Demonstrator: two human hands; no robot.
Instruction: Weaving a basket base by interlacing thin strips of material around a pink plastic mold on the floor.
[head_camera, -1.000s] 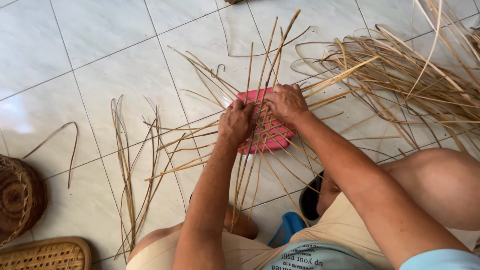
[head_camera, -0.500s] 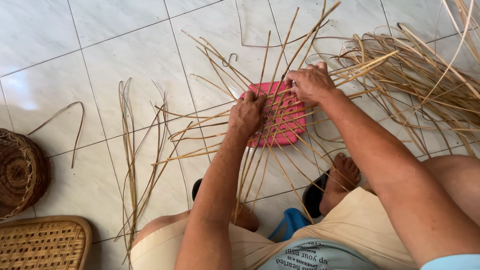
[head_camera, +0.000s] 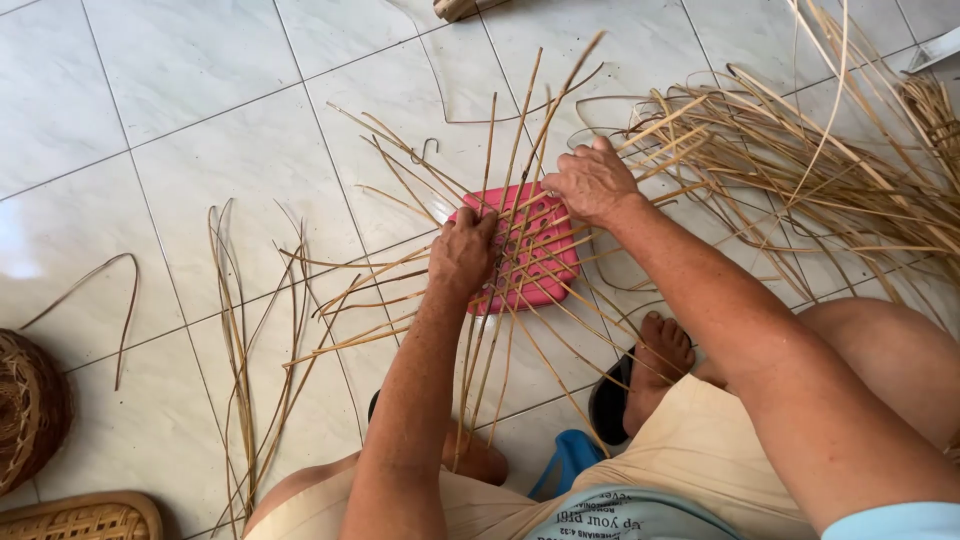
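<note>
Fingers of the left hand (head_camera: 462, 250) and right hand (head_camera: 592, 182) curl shut, pinching thin cane strips (head_camera: 520, 225) against the pink perforated plate (head_camera: 545, 270) mid-floor, a loose cane heap (head_camera: 800, 170) toward the floor's far right corner.

The setting is a home floor used as a basket-weaving work area. The floor (head_camera: 180, 110) is laid with large glossy white tiles and grey grout lines, typical of a domestic room or porch. The person sits directly on it, barefoot, with a dark sandal (head_camera: 607, 402) under one foot. Loose cane strips (head_camera: 240, 340) lie scattered across the tiles, and a larger tangled pile of strips (head_camera: 800, 170) occupies the upper right. Woven basketry is stored at the left edge: a round dark basket (head_camera: 28, 410) and a flat woven tray (head_camera: 85, 518).
</note>
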